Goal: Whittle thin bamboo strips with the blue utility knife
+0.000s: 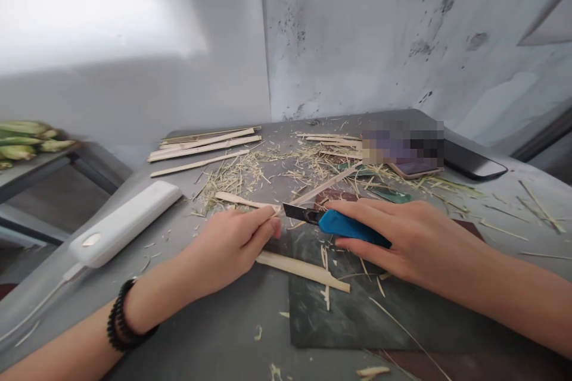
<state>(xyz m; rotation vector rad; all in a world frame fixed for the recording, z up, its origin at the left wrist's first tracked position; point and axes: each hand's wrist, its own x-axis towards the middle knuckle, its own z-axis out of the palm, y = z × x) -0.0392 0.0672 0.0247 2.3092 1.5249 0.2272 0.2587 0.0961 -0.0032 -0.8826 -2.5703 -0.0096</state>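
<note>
My left hand [239, 244] pinches a thin pale wooden strip [241, 199] between thumb and forefinger; one end sticks out to the left. In my right hand [402, 232] is a utility knife [344, 224] with a blue handle. Its dark blade points left and meets the strip close to my left fingertips. A thin peeled length [328, 183] slants up and right from the blade. Below my hands a wider pale strip [308, 271] lies partly on a dark green mat [379, 315].
Several pale strips [205, 149] lie at the back left of the grey table [214, 333]. Shavings [236, 175] litter the middle. A white corded device [127, 223] is at left, a dark phone [473, 158] at back right. Green husks [27, 141] sit on a side table.
</note>
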